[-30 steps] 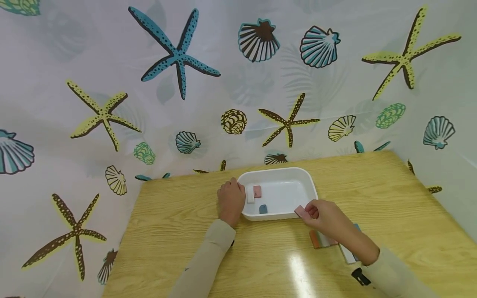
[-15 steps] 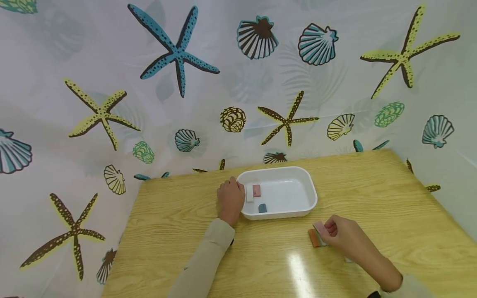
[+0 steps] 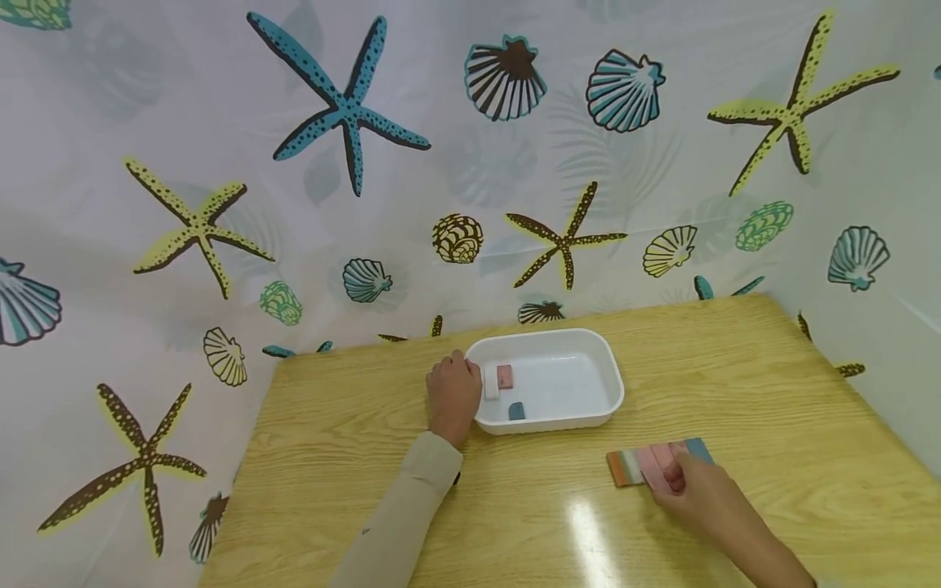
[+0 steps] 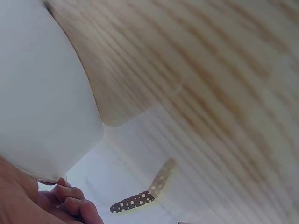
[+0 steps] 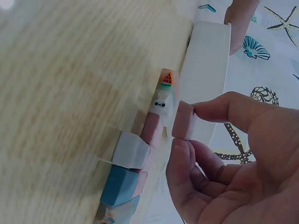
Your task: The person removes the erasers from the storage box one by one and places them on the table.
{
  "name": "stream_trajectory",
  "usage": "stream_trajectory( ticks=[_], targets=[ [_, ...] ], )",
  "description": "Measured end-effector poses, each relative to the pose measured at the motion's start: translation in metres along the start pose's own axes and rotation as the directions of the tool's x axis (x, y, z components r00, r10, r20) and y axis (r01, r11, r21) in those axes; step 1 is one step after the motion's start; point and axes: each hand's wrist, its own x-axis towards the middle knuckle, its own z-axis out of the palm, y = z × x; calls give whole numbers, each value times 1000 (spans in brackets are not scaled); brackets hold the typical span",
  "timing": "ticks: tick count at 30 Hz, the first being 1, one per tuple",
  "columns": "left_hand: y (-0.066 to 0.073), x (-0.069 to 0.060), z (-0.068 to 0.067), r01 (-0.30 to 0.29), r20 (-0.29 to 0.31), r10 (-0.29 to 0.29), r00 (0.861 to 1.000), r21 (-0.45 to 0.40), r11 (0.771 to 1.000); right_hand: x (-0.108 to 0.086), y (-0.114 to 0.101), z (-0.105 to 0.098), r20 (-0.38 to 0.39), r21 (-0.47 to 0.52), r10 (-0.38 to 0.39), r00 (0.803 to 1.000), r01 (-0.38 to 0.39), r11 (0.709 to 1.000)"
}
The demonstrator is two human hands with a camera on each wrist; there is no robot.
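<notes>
Head view: on a wood-grained surface (image 3: 515,514), before a sheet printed with starfish and shells (image 3: 412,220), stands a white tray (image 3: 569,388). The left hand (image 3: 452,396) holds its left end. Inside, towards that same end, lie a white piece (image 3: 491,386), a pink piece (image 3: 504,376) and a blue-grey piece (image 3: 517,411). Nearer the viewer and to the right, a row of small blocks (image 3: 620,469) lies on the surface. The right hand (image 3: 698,494) is at this row, much nearer to it than the left. The row's long axis runs left to right, rising slightly towards its right end, roughly in line with the tray's own length. From the right hand, the tray lies ahead and to the left, well apart.

Left wrist view: the tray's pale outer wall fills the upper left, and the left hand's curled fingers show at its rim below.

Right wrist view: the right hand pinches a single pink block (image 5: 183,122) between its fingertips, by opposite ends, the block's long side spanning the grip. It appears just beside the row, where a watermelon-print block (image 5: 168,79) and a rabbit-faced block (image 5: 160,105) can be made out; whether it touches them cannot be told. The tray stands beyond.
</notes>
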Motion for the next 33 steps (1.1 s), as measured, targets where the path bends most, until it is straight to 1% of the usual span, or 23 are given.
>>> stream_trajectory(
  ticks=[5,14,18,22,27,33],
  targets=[
    [-2,0,2,3,3,-3,1000,0,1000,-6,2,4,56,12,64,996,-65,998],
    [-1,0,0,-6,-1,6,1000,-15,1000,-12,0,7,76,-22,95,993,-94,995],
    [-1,1,0,-2,-7,2,1000,-15,1000,-10,2,10,66,-39,91,994,-89,995],
    [0,1,2,4,7,-3,1000,-9,1000,-9,3,12,46,-56,87,995,-85,995],
    [1,1,2,15,19,-15,1000,-7,1000,-9,1,15,27,-39,81,996,-80,996],
    [1,-1,0,8,5,-8,1000,-16,1000,-9,1,18,11,-32,76,997,-76,997]
  ],
)
